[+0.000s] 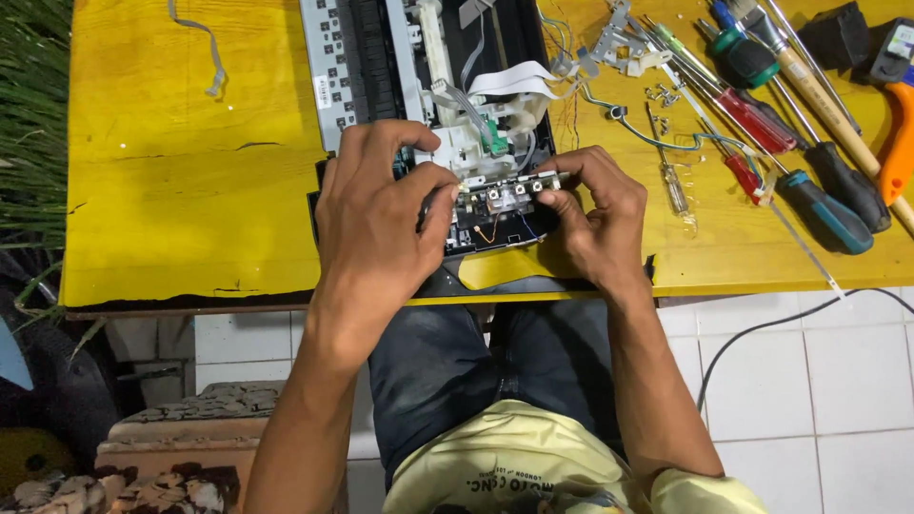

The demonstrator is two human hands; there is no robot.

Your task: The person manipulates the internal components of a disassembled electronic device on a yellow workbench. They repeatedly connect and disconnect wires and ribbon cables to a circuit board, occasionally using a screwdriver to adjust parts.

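we see our two hands meeting at the near edge of the yellow table [181,190], over the near end of an opened-up machine chassis [381,57] whose long axis runs from the near edge away toward the far edge. at that near end sits a small circuit board [505,202] with a row of square button parts, its long axis running left to right, across the chassis. our left hand [376,224] lies curled over the left end of the board, fingers bent and closed around something dark that we cannot make out. our right hand [600,214] pinches the right end of the board between thumb and fingertips, nearly shut on it. so the board lies directly between both hands, each about equally near, with the right one having the plainer hold. white ribbon cables [509,81] loop just beyond the board. toward the far right corner lie screwdrivers [762,114] with red, green and dark handles, an orange-handled tool [897,143], and loose screws [657,93], well apart from the hands. a grey strip [205,48] lies near the far left.
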